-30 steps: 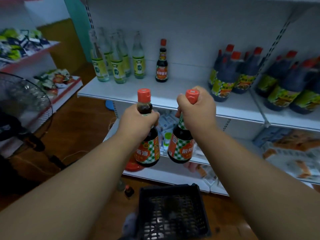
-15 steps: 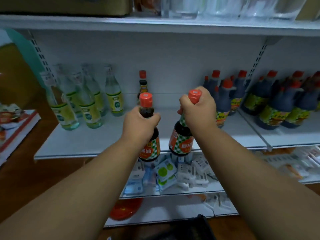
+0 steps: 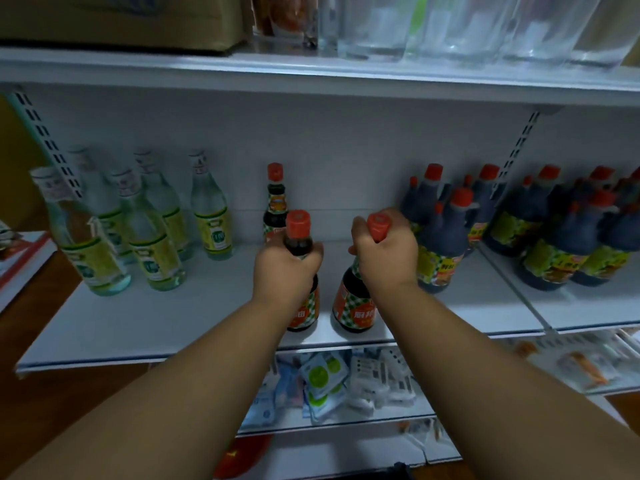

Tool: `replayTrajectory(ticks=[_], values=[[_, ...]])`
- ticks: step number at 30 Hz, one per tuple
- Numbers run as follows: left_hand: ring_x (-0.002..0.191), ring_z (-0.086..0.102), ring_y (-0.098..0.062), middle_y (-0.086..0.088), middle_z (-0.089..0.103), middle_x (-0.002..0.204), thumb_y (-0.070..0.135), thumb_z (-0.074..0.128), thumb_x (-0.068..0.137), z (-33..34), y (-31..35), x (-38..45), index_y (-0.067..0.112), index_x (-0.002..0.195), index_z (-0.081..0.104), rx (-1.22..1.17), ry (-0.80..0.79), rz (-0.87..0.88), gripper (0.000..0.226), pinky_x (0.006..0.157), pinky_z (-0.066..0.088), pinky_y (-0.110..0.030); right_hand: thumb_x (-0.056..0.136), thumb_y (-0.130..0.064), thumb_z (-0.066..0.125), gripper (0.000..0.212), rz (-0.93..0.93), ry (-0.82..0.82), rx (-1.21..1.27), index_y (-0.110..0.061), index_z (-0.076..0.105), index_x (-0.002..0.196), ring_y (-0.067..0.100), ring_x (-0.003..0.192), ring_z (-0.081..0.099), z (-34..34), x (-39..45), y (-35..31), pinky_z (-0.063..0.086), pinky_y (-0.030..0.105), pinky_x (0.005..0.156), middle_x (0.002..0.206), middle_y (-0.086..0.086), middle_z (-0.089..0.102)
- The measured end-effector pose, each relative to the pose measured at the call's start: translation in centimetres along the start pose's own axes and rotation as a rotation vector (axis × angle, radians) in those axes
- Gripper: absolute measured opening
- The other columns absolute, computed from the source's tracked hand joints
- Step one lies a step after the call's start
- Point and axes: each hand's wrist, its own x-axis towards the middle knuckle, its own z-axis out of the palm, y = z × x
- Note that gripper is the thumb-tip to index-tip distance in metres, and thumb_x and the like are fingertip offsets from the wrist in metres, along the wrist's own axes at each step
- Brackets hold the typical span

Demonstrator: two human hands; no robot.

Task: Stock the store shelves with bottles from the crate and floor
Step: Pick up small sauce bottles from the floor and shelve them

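Gripping two dark sauce bottles by their necks, left hand [image 3: 285, 268] and right hand [image 3: 384, 252] reach over the white shelf [image 3: 173, 317].

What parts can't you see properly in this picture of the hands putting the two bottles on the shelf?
All in the head view:
- Left bottle: the left hand and forearm cover most of its label.
- Right bottle: its neck is hidden inside the right hand.
- Whether either base touches the shelf: unclear.
- Glasses on the top shelf: cut off by the upper edge.
- Packets below: print blurred.
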Motion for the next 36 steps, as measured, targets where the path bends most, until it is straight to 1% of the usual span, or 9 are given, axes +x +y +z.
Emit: replayTrajectory(ticks=[7,12,14,17,18,21,26,31,36], values=[[0.058,0.052,-0.007,0.003,0.054,0.061,0.021,0.071,0.083,2.1,-0.9,1.7,0.022,0.066,0.046,0.032,0.004,-0.024,0.030,0.051,0.034,-0.015,0.084,-0.034,0.065,0.033,-0.065,-0.015,0.034,-0.022,0.040,0.066,0.032,0.062,0.062,1.3,1.6,2.3,0.055,0.051,0.062,0.058,0.001,0.050],[0.060,0.049,0.001,0.005,0.055,0.067,0.018,0.069,0.087,2.5,-1.6,1.9,0.026,0.070,0.048,0.021,-0.052,-0.054,0.028,0.053,0.036,-0.007,0.085,-0.040,0.067,0.034,-0.035,-0.005,0.021,-0.027,0.040,0.069,0.031,0.068,0.066,1.9,2.1,3.7,0.055,0.048,0.067,0.066,0.009,0.056],[0.064,0.053,-0.002,0.006,0.058,0.069,0.020,0.069,0.086,2.7,-1.8,2.3,0.027,0.072,0.049,0.021,-0.065,-0.072,0.026,0.056,0.040,-0.014,0.084,-0.043,0.069,0.035,-0.033,-0.026,-0.018,-0.026,0.042,0.071,0.023,0.068,0.065,2.1,2.4,3.8,0.055,0.039,0.070,0.067,0.006,0.057],[0.077,0.059,-0.013,0.005,0.064,0.080,0.030,0.073,0.085,2.7,-1.5,2.8,0.027,0.080,0.055,0.051,-0.120,-0.079,0.019,0.065,0.039,-0.023,0.082,-0.042,0.073,0.030,-0.041,-0.081,-0.095,-0.024,0.049,0.085,0.004,0.069,0.057,1.4,2.0,3.9,0.044,0.012,0.066,0.075,-0.006,0.057],[0.086,0.060,-0.012,0.005,0.065,0.090,0.032,0.075,0.083,2.5,-1.4,2.9,0.025,0.092,0.059,0.056,-0.153,-0.073,0.020,0.071,0.039,-0.020,0.081,-0.040,0.074,0.032,-0.045,-0.099,-0.115,-0.023,0.051,0.094,0.005,0.074,0.058,1.1,1.6,4.4,0.044,0.013,0.068,0.082,-0.005,0.059],[0.105,0.057,-0.011,0.005,0.058,0.113,0.028,0.084,0.074,1.8,-3.4,1.9,0.017,0.125,0.054,0.070,-0.172,-0.032,0.060,0.086,0.041,-0.022,0.076,-0.035,0.077,0.049,-0.069,-0.155,-0.202,-0.022,0.050,0.114,0.014,0.094,0.060,0.4,-0.3,7.1,0.048,0.027,0.080,0.104,0.000,0.061],[0.107,0.060,-0.024,-0.007,0.058,0.116,0.033,0.082,0.066,1.8,-8.1,-0.8,0.013,0.125,0.056,0.199,-0.097,0.004,0.067,0.091,0.052,-0.040,0.068,-0.030,0.070,0.042,-0.071,-0.286,-0.364,-0.017,0.054,0.105,0.025,0.091,0.058,0.7,-1.8,10.8,0.051,0.040,0.075,0.096,0.003,0.058],[0.110,0.061,-0.020,0.000,0.062,0.119,0.048,0.074,0.067,4.5,-8.1,2.3,0.023,0.125,0.056,0.212,-0.100,-0.038,0.066,0.092,0.052,-0.041,0.071,-0.025,0.081,0.063,-0.039,-0.259,-0.369,-0.013,0.050,0.124,0.027,0.109,0.057,1.8,0.5,10.5,0.047,0.033,0.087,0.116,0.007,0.058],[0.116,0.059,-0.026,-0.008,0.060,0.127,0.041,0.085,0.063,6.8,-8.7,4.3,0.015,0.133,0.052,0.193,-0.030,-0.137,0.082,0.095,0.052,-0.042,0.070,-0.034,0.081,0.071,0.074,-0.247,-0.461,-0.013,0.045,0.128,0.032,0.114,0.056,3.3,3.6,11.1,0.048,0.040,0.091,0.122,0.012,0.056]])
